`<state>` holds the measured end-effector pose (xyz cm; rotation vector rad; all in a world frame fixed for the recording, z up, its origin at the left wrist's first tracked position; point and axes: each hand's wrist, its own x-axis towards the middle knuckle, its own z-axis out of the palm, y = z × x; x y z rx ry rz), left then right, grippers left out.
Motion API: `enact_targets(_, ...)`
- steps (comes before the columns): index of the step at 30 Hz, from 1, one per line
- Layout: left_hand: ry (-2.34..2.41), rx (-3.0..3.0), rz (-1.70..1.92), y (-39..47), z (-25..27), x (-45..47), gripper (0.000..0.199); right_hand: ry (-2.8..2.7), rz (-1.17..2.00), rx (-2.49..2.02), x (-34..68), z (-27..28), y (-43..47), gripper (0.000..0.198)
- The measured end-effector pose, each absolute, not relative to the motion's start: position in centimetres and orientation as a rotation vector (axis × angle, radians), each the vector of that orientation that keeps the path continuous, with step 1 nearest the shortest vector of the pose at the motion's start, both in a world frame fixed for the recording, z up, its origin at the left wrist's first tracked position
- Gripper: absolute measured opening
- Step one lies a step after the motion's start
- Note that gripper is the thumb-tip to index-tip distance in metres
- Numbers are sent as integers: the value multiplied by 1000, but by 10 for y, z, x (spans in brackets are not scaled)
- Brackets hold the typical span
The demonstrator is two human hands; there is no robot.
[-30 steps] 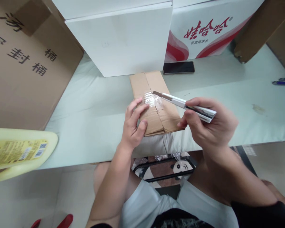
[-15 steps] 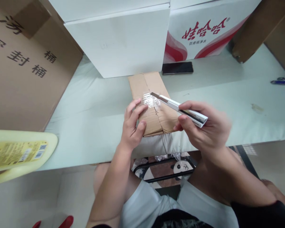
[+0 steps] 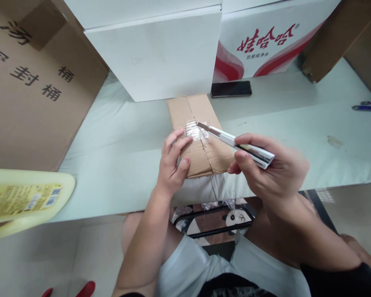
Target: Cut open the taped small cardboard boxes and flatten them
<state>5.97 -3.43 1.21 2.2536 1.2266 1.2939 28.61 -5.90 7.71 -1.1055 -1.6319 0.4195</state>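
A flat brown cardboard box (image 3: 216, 154) lies on the pale green covered surface, with a strip of clear tape (image 3: 191, 130) across its middle seam. Spread fingers and thumb of my left hand (image 3: 173, 163) rest on the left part of its top. In my right hand (image 3: 272, 167) is a utility knife (image 3: 227, 138) with a white handle, fingers closed around it. Its extended blade points left, the tip at the tape by the seam. Whether the tip has gone into the tape I cannot tell.
A black phone (image 3: 231, 88) lies behind the box, before a white carton (image 3: 167, 57) and a red-and-white carton (image 3: 266, 45). Left stand a large brown carton (image 3: 40, 111) and a yellow bottle (image 3: 34, 198). Blue-handled scissors-like item (image 3: 365, 107) lies far right.
My right hand and the knife handle have shifted slightly right and toward me. The blade tip has barely moved, and my left hand and the box stay in place.
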Motion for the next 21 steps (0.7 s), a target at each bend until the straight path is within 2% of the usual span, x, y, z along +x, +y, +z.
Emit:
enact_targets(14, 1220, 2263, 1313, -35, 13, 60, 41, -1533, 516, -1007, 279, 61, -56, 16)
enact_targets(21, 1256, 2269, 1289, -35, 12, 60, 43, -1522, 446, -1015, 280, 62, -56, 16)
